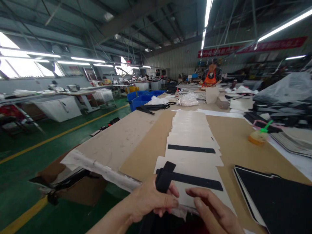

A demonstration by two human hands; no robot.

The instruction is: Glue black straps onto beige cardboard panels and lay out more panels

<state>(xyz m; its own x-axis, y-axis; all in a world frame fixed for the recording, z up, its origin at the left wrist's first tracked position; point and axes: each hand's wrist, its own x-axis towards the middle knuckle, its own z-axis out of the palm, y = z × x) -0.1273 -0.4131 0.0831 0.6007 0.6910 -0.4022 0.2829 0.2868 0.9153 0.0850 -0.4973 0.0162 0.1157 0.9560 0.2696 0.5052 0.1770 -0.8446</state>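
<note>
My left hand (153, 200) is closed around black fabric strips (163, 182) at the near edge of the table, their ends sticking up above the fingers. To its right, my right hand (214, 208) hovers with thumb and forefinger bent and slightly apart, nothing visible between them. Beneath and beyond both hands runs an overlapping row of off-white board panels (191, 130). A black strip (197, 181) lies across the nearest panel, its left end behind the held strips. Across the panel beyond lies another black strip (191, 149).
Black-covered panels (275, 198) are stacked at right, near a glue bottle with a green nozzle (259, 135). A cardboard box (70, 185) stands on the floor at left. Blue bins (143, 101) flank the table farther off. A person in an orange apron (211, 79) stands at the far end.
</note>
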